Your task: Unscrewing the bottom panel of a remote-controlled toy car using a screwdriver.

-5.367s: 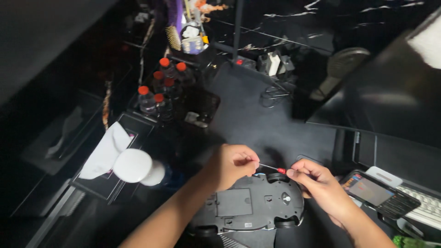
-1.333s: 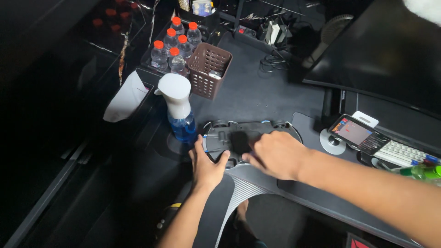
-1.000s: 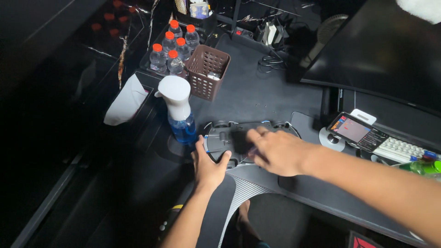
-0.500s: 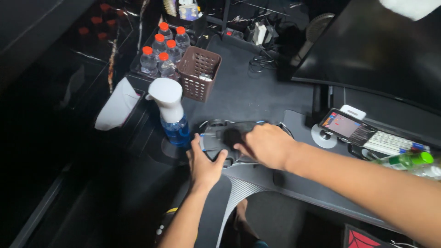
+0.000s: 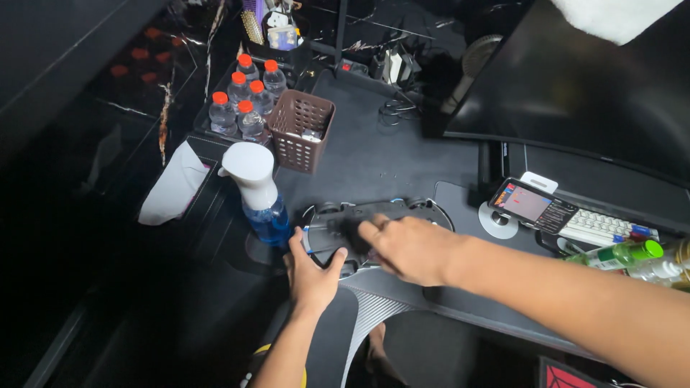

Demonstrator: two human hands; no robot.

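A dark toy car (image 5: pixel 406 209) lies upside down at the front edge of the black desk (image 5: pixel 374 158). My left hand (image 5: pixel 313 271) grips the car's near left side from below the desk edge, thumb on top. My right hand (image 5: pixel 411 248) reaches across from the right and presses a small dark pad (image 5: pixel 350 231) onto the car's underside with its fingertips. What the pad is made of is too dark to tell. Most of the car's middle is hidden under my right hand.
A white-topped spray bottle of blue liquid (image 5: pixel 260 197) stands just left of the car. Behind it are a brown slotted basket (image 5: pixel 303 129), several red-capped water bottles (image 5: pixel 242 100) and a white tissue (image 5: pixel 172 188). To the right are a phone (image 5: pixel 532 205), keyboard (image 5: pixel 602 228), green-capped bottle (image 5: pixel 619 253) and monitor (image 5: pixel 575 93).
Five seconds ago both hands held a thin red-tipped tool over the car. In the last second my right hand has slid the dark pad slightly left on the underside; my left hand kept its grip.
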